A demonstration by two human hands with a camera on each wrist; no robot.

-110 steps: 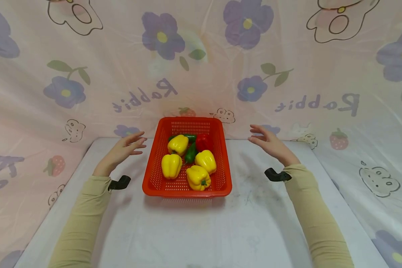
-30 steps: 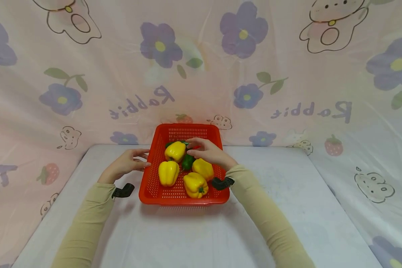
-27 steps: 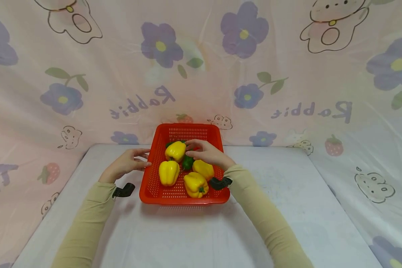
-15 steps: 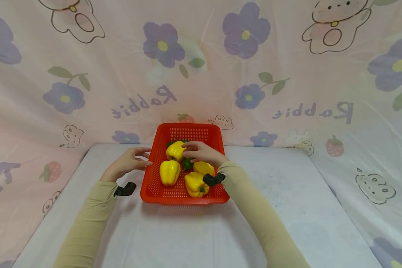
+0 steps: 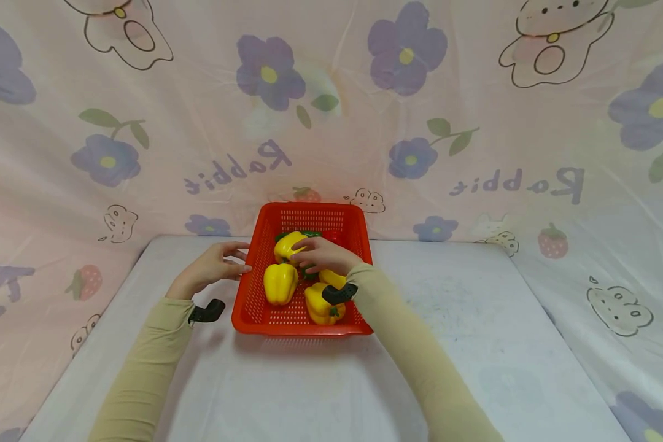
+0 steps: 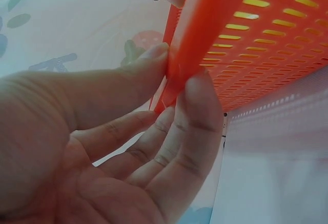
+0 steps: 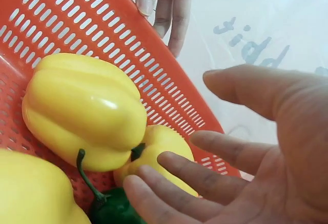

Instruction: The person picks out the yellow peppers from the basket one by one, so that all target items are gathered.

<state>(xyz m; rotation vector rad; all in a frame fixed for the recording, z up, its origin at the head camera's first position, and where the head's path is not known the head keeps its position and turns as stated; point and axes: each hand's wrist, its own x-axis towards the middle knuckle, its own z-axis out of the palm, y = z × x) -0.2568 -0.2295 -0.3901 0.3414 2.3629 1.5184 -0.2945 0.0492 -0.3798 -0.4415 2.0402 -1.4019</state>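
Note:
My left hand (image 5: 210, 269) pinches the left rim of a red plastic basket (image 5: 298, 330). In the left wrist view its thumb (image 6: 120, 83) lies on one side of the rim and the fingers on the other. My right hand (image 5: 326, 255) is over the basket, fingers spread and holding nothing. Near its fingertips are a yellow bell pepper (image 5: 288, 247) and a green pepper (image 5: 310, 272) with a curved stem (image 7: 88, 175). More yellow bell peppers (image 5: 280, 284) lie closer to the front. A red pepper (image 5: 331, 236) shows partly behind the right hand.
A dark green vegetable (image 5: 311, 234) lies at the back of the basket, partly hidden. The basket stands on a white-covered table (image 5: 287, 393). A printed curtain (image 5: 342, 135) hangs behind the table's far edge and along the sides.
My right hand came in from the right of the basket and has drifted left and slightly lower over the peppers. My left hand moved onto the left rim and has stayed there.

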